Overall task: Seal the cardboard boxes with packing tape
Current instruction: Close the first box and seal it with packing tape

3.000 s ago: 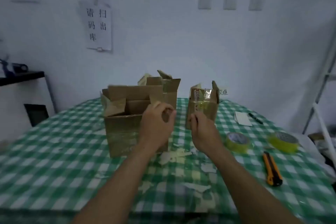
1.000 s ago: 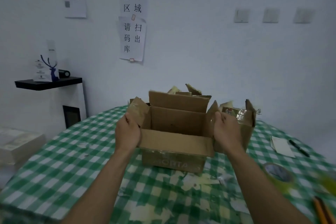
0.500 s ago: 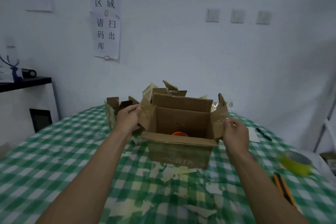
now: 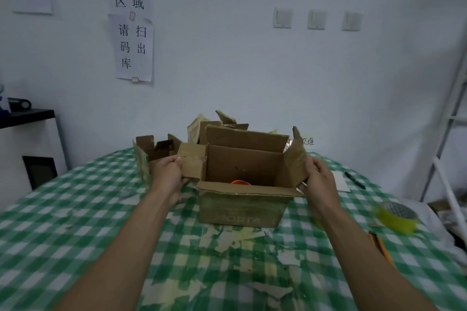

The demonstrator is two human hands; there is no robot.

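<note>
Dim, flat indoor light w/ a cool blue-grey cast; source not in view. Plain white wall [image 4: 227,70] is evenly lit, no glare. Shadows are soft: inside of the open brown cardboard box [image 4: 242,207] is darker than its front. Centre is fairly sharp, and the black characters on the white paper wall sheets [image 4: 134,45] are readable. Edges smear: round yellow tape roll [image 4: 396,217] at right is streaked w/ motion blur, and checks of the green-and-white checked tablecloth [image 4: 75,222] blur at far left. Wide-angle bend: white metal rack [image 4: 449,134] leans inward, table edge curves.
</note>
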